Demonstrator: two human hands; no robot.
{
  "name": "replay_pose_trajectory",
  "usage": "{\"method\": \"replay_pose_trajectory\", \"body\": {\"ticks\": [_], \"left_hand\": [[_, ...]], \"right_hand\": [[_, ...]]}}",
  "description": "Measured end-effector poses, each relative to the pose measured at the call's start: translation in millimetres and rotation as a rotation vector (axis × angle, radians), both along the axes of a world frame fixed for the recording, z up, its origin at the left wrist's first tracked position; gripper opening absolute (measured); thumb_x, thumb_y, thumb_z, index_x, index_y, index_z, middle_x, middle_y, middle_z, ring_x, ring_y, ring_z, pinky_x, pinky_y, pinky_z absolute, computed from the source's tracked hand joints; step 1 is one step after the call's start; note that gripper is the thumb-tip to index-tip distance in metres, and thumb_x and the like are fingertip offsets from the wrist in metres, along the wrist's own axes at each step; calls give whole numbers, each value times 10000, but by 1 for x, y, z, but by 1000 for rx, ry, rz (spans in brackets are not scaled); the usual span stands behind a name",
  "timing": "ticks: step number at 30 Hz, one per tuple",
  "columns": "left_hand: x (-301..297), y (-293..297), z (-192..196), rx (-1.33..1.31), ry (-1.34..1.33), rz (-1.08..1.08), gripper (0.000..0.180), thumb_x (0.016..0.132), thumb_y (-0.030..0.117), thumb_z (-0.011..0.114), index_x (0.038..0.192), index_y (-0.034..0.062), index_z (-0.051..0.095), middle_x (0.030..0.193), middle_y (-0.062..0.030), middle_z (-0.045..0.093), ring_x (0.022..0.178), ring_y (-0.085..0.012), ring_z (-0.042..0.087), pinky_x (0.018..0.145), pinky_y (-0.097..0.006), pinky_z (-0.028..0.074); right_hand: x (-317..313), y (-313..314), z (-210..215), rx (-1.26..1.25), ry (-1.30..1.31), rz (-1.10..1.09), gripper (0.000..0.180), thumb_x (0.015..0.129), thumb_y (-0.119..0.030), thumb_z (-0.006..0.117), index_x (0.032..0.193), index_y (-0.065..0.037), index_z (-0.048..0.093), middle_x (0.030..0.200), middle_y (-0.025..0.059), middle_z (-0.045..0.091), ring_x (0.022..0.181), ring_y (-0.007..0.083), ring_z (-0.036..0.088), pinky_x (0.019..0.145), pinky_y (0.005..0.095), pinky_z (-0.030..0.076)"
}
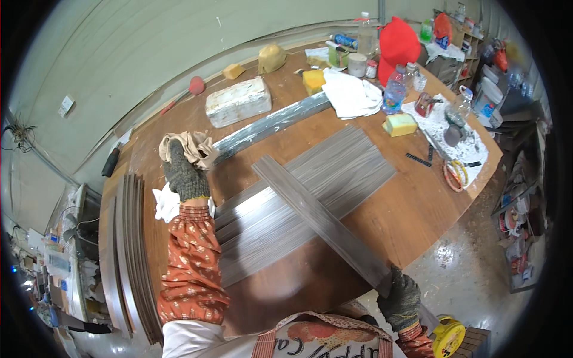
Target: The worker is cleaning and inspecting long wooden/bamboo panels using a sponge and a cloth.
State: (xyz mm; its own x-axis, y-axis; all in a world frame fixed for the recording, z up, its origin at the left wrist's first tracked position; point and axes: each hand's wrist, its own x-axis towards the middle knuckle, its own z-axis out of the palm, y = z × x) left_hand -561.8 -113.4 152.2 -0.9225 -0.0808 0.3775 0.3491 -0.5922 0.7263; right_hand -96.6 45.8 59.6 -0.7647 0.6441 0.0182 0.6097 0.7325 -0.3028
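Note:
My left hand [184,174], in a dark knitted glove, is closed on a crumpled beige cloth [202,149] at the left of the table. A white cloth [166,203] lies beside that wrist. At the lower right, my gloved right hand [401,301] grips the near end of a long grey wood-grain plank [325,224]. This plank slants across several similar planks [358,162] laid side by side on the brown wooden table [400,224]. The fingertips of the right hand are partly hidden by the plank's end.
Further planks [132,238] stack along the table's left edge. Behind lie a paint-smeared white block [239,101], a grey metal bar [274,124] and a white rag [352,95]. Bottles [395,89], sponges [400,125] and a red cap [399,45] crowd the far right. A yellow round object [449,337] is below my right hand.

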Motion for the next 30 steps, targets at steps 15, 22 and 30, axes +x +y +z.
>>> {"method": "replay_pose_trajectory", "body": {"ticks": [15, 22, 30], "left_hand": [[70, 97, -22, -958, 233, -458, 364, 832, 191, 694, 1108, -3, 559, 977, -105, 643, 918, -199, 624, 826, -322, 495], [8, 89, -59, -1094, 660, -98, 422, 849, 207, 663, 1166, -30, 517, 982, -119, 606, 879, -204, 621, 681, -324, 526], [169, 140, -1, -742, 144, -606, 686, 813, 253, 700, 1384, 39, 385, 1260, -113, 518, 1128, -234, 536, 912, -362, 478]], "right_hand": [[74, -41, 27, 296, 26, -141, 844, 550, -190, 742, 1335, -71, 454, 997, 128, 548, 903, 324, 526, 812, 478, 402], [96, -2, 41, 355, 72, -173, 809, 579, -186, 738, 1330, -73, 459, 1003, 139, 576, 889, 333, 551, 804, 468, 433], [-33, 144, 99, 312, 579, 171, 617, 693, -216, 740, 1245, -37, 531, 1008, 157, 604, 968, 324, 591, 849, 434, 482]]}}
